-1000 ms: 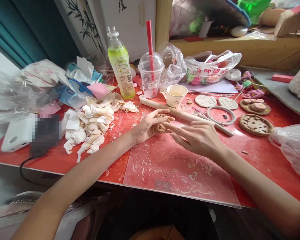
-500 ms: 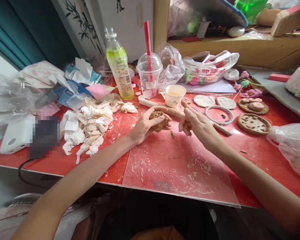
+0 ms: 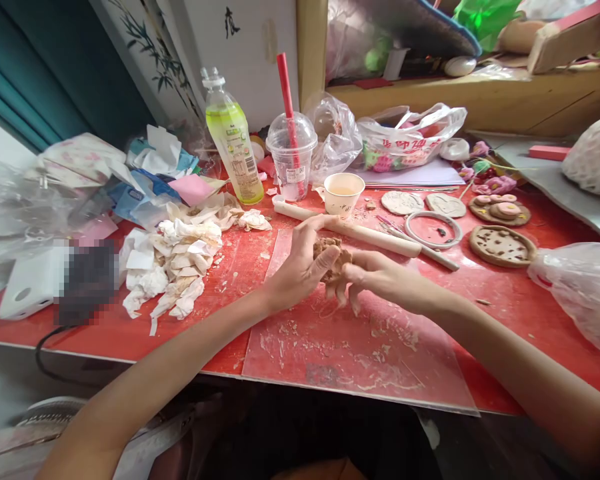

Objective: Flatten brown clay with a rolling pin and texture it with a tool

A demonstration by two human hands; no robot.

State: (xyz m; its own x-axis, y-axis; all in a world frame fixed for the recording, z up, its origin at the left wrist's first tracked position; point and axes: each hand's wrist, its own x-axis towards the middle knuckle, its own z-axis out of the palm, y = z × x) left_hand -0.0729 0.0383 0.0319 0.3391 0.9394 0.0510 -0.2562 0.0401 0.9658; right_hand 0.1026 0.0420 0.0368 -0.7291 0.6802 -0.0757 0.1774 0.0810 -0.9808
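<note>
A rough lump of brown clay [image 3: 344,256] is held above the clear plastic mat [image 3: 340,360]. My left hand [image 3: 293,270] wraps round it from the left, thumb across the front. From the right, my right hand [image 3: 387,280] presses against the lump with its thumb and bent fingers; part of the clay is hidden behind both hands. Just beyond them lies a pale rolling pin [image 3: 375,239]. Behind the pin stands a paper cup [image 3: 344,195] of cloudy liquid. Clay scraps and smears cover much of the mat.
Crumpled tissues [image 3: 180,260] lie left, beside a white box-shaped device [image 3: 27,283]. A green drink bottle [image 3: 235,150] and a plastic cup with a red straw [image 3: 291,157] stand behind. At right are a ring [image 3: 459,235], flat clay discs [image 3: 503,247] and a plastic bag [image 3: 580,287].
My right hand has come left and down onto the clay, from beside the paper cup. My left hand has shifted slightly right with the lump. The camera view has tilted a little.
</note>
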